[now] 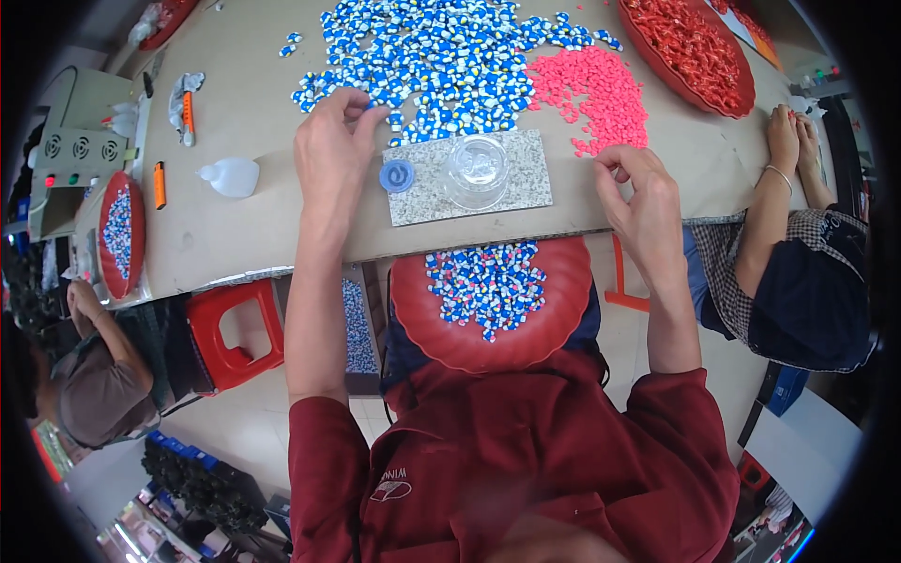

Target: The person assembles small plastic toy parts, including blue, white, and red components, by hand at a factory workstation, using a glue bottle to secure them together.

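Observation:
My left hand (pixel 338 141) is at the left edge of a pile of small blue-and-white pieces (pixel 441 66), thumb and fingers drawn together. Whether one of the pieces is in that pinch is too small to tell. Below the small pink pieces (pixel 601 89), my right hand (pixel 646 192) is curled with thumb and forefinger close together; anything between them is hidden. Between my hands a speckled grey slab (pixel 526 178) carries a clear round container (pixel 477 172). A small blue cup (pixel 397 175) sits at the slab's left end.
On my lap rests a red scalloped tray (pixel 422 328) of finished-looking blue, white and pink pieces. A white squeeze bottle (pixel 232 176), an orange lighter (pixel 160 186) and a cutter (pixel 188 117) lie left. A red bowl (pixel 741 89) stands far right. Co-workers sit at both sides.

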`<state>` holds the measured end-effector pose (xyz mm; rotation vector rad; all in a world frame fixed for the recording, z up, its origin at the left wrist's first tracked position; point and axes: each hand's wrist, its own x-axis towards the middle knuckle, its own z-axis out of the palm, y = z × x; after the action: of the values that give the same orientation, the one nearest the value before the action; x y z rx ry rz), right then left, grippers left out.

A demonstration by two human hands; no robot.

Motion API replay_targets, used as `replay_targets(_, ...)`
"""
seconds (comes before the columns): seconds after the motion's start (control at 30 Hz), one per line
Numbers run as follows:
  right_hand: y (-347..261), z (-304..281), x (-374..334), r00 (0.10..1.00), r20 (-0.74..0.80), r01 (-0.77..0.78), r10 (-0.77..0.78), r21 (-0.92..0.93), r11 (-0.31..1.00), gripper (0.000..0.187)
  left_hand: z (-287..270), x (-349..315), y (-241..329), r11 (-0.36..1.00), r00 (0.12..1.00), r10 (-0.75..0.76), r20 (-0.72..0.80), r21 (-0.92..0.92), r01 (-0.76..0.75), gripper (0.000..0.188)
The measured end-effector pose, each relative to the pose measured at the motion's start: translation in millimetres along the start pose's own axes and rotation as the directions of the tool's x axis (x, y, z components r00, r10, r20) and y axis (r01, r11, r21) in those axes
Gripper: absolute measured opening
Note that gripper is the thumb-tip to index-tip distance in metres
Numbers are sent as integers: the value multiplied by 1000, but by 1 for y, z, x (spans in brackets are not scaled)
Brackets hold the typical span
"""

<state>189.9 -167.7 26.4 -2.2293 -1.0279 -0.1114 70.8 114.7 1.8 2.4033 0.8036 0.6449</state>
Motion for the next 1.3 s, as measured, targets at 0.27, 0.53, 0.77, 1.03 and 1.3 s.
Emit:
replay_targets(0.27,-7,-11,-14,993,24,-114,112,357,927,13,-17,-13,-13,841,992,-123,24,-528,117,26)
replay_targets(0.53,-31,-6,-28,985,155,-162,72,705,691,14,-37,-111,41,-359,796,139,589,-720,595,21)
replay_targets(0.77,-47,6,-33,994,90,-105,62,614,783,15,15,-137,74,37,816,-30,577,-815,578,15)
replay_targets(1.03,-46,12,-31,998,-6,64,-68,414,908,18,21,-136,81,252,857,-46,514,-824,508,20)
replay_targets(1.3,-47,16,-32,990,4,129,-141,370,920,17,24,-133,71,25,801,-17,598,-801,598,18)
